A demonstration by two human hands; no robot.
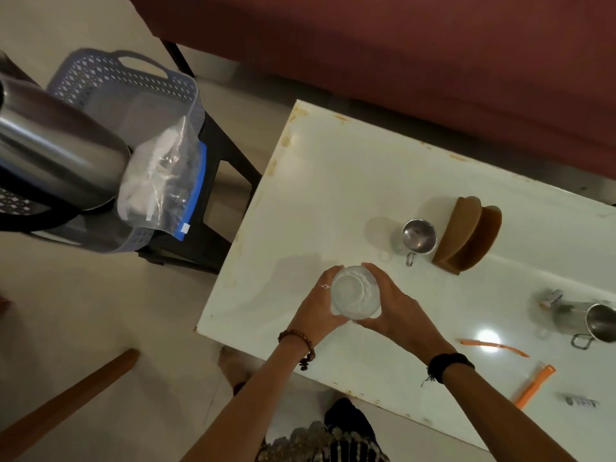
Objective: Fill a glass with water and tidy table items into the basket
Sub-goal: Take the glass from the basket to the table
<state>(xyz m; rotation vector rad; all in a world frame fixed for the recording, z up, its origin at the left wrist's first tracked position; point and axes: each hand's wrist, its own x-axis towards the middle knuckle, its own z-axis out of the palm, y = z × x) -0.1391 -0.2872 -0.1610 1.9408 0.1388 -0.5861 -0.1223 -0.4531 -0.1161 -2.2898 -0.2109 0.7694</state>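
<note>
A clear glass point(354, 293) is held above the near left part of the white table point(333, 181). My left hand point(318, 306) wraps its left side and my right hand point(395, 306) wraps its right side. The grey-blue plastic basket point(133, 85) stands on a dark stool to the left of the table. A clear zip bag with a blue edge point(163, 181) lies in it, beside a large steel vessel point(50, 151).
On the table stand a small steel mug point(418, 236), a brown napkin holder point(466, 235) and a steel mug point(600, 323) at the right edge. Orange strips point(493, 346) and an orange stick point(533, 385) lie near the front. A maroon sofa point(400, 45) lies beyond.
</note>
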